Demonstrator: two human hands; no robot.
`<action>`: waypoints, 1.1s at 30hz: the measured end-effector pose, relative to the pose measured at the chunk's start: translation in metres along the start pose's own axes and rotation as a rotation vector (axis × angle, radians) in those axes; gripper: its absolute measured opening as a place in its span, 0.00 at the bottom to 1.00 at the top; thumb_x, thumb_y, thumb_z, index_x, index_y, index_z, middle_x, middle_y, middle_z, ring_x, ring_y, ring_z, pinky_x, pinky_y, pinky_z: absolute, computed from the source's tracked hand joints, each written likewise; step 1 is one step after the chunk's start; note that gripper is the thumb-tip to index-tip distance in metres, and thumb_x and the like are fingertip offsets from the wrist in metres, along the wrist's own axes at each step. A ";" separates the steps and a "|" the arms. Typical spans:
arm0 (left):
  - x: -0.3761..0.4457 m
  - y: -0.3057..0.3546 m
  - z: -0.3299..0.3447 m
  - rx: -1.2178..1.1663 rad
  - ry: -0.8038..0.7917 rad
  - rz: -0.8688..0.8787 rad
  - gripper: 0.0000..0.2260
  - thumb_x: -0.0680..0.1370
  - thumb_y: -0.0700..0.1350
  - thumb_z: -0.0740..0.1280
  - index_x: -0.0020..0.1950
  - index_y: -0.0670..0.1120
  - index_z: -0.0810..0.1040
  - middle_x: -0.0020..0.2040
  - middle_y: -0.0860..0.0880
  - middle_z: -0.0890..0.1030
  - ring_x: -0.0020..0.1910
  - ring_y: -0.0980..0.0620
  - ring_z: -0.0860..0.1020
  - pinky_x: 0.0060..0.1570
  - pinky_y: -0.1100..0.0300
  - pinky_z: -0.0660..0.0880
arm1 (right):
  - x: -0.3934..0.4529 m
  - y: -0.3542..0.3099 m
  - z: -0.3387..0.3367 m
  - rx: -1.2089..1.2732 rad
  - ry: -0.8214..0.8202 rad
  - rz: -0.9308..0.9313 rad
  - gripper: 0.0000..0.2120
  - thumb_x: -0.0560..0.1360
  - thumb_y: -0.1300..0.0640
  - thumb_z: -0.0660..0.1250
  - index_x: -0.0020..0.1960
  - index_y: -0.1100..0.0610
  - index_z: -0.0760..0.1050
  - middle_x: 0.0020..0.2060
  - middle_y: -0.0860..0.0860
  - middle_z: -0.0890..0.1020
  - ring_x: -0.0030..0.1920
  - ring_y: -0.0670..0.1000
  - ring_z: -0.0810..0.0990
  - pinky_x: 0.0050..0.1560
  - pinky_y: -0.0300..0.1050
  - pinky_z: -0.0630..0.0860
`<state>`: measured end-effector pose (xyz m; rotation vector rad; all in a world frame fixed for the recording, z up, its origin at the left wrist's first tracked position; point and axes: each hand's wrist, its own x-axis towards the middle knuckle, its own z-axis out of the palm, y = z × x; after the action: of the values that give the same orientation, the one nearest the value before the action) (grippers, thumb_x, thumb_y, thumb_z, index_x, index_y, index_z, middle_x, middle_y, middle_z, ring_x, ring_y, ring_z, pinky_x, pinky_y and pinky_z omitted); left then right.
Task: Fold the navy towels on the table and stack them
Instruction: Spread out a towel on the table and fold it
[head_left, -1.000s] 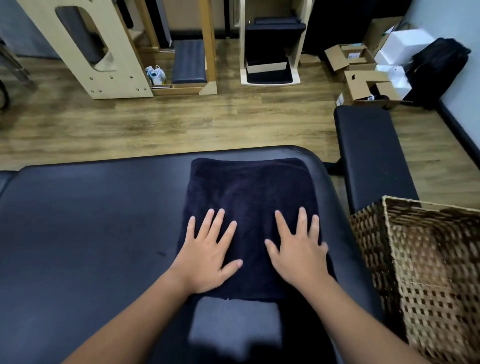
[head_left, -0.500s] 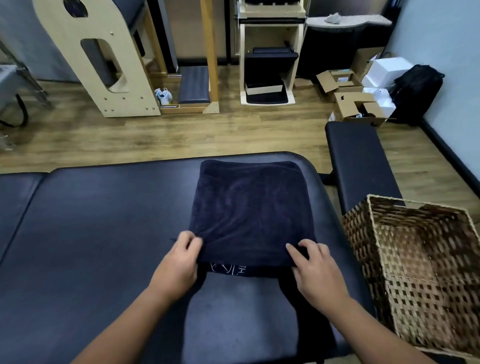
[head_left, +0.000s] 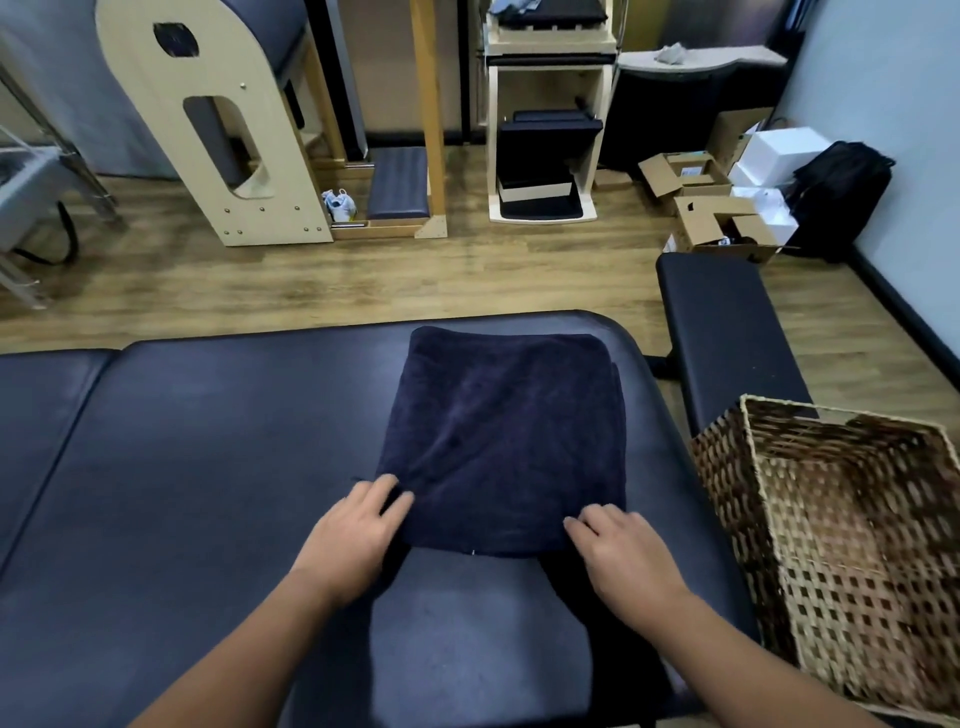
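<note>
Left hand (head_left: 353, 538) grasps the near left corner of the navy towel (head_left: 504, 441); fingers curl over the edge, thumb side tucked under the cloth. Right hand (head_left: 623, 556) grasps the near right corner the same way, fingers bent onto the hem. Both forearms reach in from the bottom of the view.

Towel: folded to a rough square, lying flat on the black padded table (head_left: 182, 493), stretching away from both hands toward the table's far edge. Near hem sits between the two hands. A second layer edge shows along its right side.

Right of the right hand, beside the table: a woven basket (head_left: 852, 545), open top. Beyond the basket, a black bench (head_left: 722, 332). Farther off past the towel, on the wood floor: wooden exercise frames (head_left: 208, 130) and open cardboard boxes (head_left: 711, 218).
</note>
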<state>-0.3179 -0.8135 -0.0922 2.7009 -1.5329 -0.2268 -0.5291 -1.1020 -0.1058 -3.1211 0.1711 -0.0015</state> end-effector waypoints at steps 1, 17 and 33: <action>0.001 -0.002 0.001 -0.015 0.002 -0.050 0.34 0.60 0.36 0.78 0.65 0.42 0.74 0.62 0.43 0.73 0.46 0.41 0.76 0.35 0.52 0.80 | -0.001 0.004 -0.001 -0.008 -0.001 0.000 0.19 0.62 0.60 0.75 0.53 0.55 0.83 0.42 0.49 0.78 0.39 0.53 0.76 0.34 0.48 0.73; 0.031 0.019 -0.024 0.239 -0.174 0.005 0.13 0.68 0.40 0.71 0.50 0.48 0.74 0.49 0.48 0.76 0.46 0.45 0.75 0.40 0.54 0.68 | -0.004 -0.002 -0.007 -0.067 -0.123 0.088 0.18 0.58 0.59 0.75 0.46 0.52 0.76 0.38 0.48 0.76 0.36 0.53 0.76 0.36 0.49 0.71; 0.074 -0.017 -0.083 -1.146 0.278 -0.566 0.08 0.78 0.37 0.72 0.53 0.48 0.77 0.38 0.44 0.82 0.36 0.53 0.76 0.35 0.62 0.73 | 0.098 0.076 -0.109 0.574 -0.014 0.405 0.12 0.74 0.53 0.69 0.49 0.46 0.65 0.39 0.46 0.80 0.39 0.48 0.79 0.43 0.52 0.77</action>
<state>-0.2547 -0.8717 -0.0202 1.9675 -0.2920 -0.5080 -0.4398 -1.1905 0.0022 -2.4682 0.6661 -0.0192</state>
